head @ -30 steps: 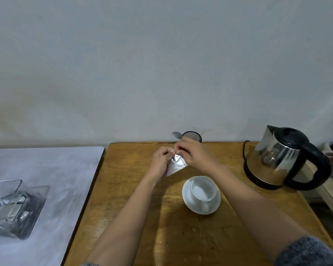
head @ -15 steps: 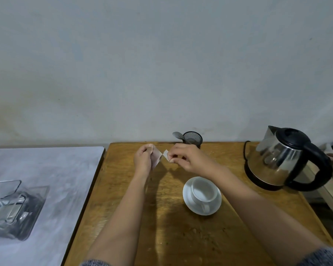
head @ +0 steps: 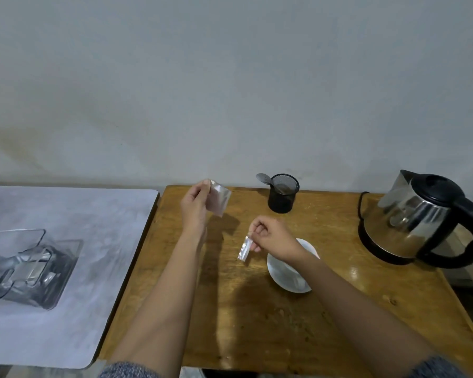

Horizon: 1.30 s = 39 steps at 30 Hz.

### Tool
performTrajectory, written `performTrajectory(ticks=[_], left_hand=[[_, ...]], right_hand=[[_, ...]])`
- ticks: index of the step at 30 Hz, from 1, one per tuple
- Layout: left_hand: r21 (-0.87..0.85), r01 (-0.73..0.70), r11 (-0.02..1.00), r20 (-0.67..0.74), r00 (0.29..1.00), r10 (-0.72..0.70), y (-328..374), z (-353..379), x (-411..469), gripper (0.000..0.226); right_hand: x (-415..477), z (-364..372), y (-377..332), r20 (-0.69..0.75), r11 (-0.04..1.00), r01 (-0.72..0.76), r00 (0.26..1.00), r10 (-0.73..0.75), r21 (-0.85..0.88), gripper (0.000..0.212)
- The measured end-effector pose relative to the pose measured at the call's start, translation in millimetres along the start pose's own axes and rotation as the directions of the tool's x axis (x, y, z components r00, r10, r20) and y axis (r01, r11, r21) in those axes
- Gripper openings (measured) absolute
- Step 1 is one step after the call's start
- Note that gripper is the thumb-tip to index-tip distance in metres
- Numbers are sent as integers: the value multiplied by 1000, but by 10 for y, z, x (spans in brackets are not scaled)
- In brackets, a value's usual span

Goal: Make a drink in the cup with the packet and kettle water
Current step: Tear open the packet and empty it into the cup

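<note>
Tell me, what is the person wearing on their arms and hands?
Both forearms are bare. The left hand and right hand have no gloves, rings or watch showing. Grey knitted sleeves are pushed up near the elbows.

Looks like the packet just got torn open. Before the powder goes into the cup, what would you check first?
1. Packet held firmly: ok, pinched in the left hand.
2. Packet actually open: cannot tell, its torn edge is blurred.
3. Torn-off strip out of the way: not ok, the right hand holds it close to the cup.
4. Cup free to pour into: not ok, the right wrist covers much of it.
5. Packet over the cup: not ok, it is off to the left, above the table.
6. Kettle within reach: ok, standing at the right.
</note>
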State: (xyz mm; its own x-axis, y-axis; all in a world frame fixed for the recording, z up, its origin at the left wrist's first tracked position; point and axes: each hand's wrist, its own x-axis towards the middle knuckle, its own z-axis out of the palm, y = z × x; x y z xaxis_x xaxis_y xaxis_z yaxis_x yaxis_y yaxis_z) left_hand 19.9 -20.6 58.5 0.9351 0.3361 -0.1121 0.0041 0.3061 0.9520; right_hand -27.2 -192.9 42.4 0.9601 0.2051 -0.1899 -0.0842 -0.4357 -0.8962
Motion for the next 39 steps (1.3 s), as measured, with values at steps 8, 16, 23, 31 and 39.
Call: performTrajectory(ticks=[8, 16, 23, 31, 39], left_hand=[[184, -70, 980, 58, 997, 60, -6, -383, -175, 10], [307, -1, 952, 31, 999, -9, -159, -628, -304, 22], [330, 43, 943, 77, 994, -72, -252, -419, -347, 20], [265, 24, 964, 157, 985, -67, -272, 241, -472, 8], [286, 15, 958, 357, 926, -121, -352, 730, -681, 10]], right_hand=[[-41, 796, 721, 74, 944, -322, 942, 327, -73, 25], [-55, 1016, 882, 9, 909, -250, 963, 269, -333, 27], [-130, 926, 626, 17, 978, -49, 998, 54, -201, 16], [-260, 360, 200, -177, 749, -16, 968, 177, 662, 16], [-435, -171, 343, -318, 546, 73, 874, 368, 834, 6]])
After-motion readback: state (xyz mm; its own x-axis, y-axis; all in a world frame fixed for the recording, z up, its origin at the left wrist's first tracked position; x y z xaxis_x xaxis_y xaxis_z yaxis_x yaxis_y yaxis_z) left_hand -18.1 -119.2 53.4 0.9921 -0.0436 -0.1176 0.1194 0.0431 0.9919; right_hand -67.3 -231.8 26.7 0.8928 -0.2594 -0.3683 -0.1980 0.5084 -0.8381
